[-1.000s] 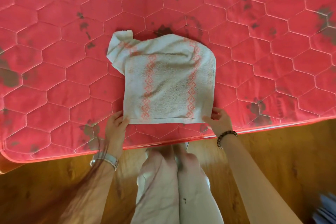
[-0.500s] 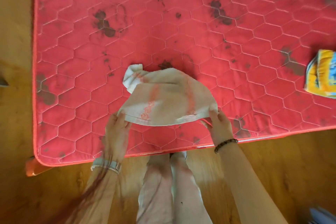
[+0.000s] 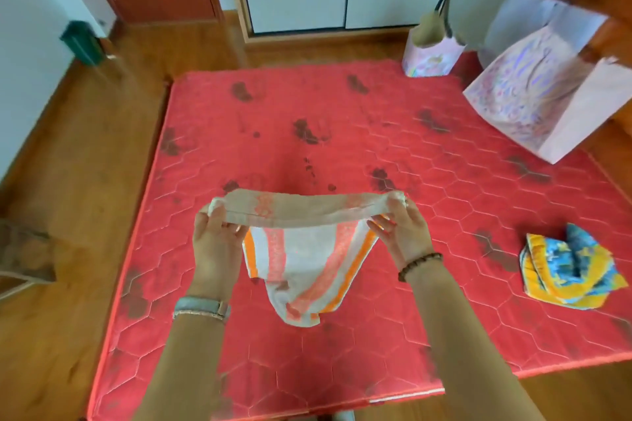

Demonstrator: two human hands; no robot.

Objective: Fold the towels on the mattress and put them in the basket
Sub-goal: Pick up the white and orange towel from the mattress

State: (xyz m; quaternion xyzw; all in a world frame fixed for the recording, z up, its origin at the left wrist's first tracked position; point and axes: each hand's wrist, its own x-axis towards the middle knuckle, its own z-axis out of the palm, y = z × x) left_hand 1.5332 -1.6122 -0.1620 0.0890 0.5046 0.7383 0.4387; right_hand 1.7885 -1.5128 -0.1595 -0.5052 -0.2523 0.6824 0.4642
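Head view: both hands are clamped on one towel (image 3: 301, 256). The left hand (image 3: 213, 246) and right hand (image 3: 405, 236) each pinch a top corner with curled fingers, so the top edge is pulled into a taut, rolled-looking band between them. The rest sags toward 6 o'clock in a soft U. It's nubby terry, whitish, with pink patterned bands and orange stripes. I can't tell if the bottom tip touches the mattress (image 3: 444, 202) or hangs just over it. The fingertips are mostly buried in the cloth. There's a grey watch (image 3: 201, 308) on the left wrist and a dark bead bracelet (image 3: 420, 265) on the right. The mattress is red, quilted in hexagons and blotchy with dark stains; the forearms cover part of its near edge. At 3 o'clock a second towel (image 3: 567, 270), yellow and blue, sits crumpled on the mattress, well apart. At 1 o'clock there's a big pale bag (image 3: 533, 102) with a shimmery print, tilted over the far corner, and a smaller bag (image 3: 432, 51) beside it. At 10 o'clock there's a blurry green thing (image 3: 82, 43) on the wooden floor (image 3: 85, 147). At 9 o'clock a brown shape (image 3: 24, 249) is cut off by the frame, too smeared to identify.
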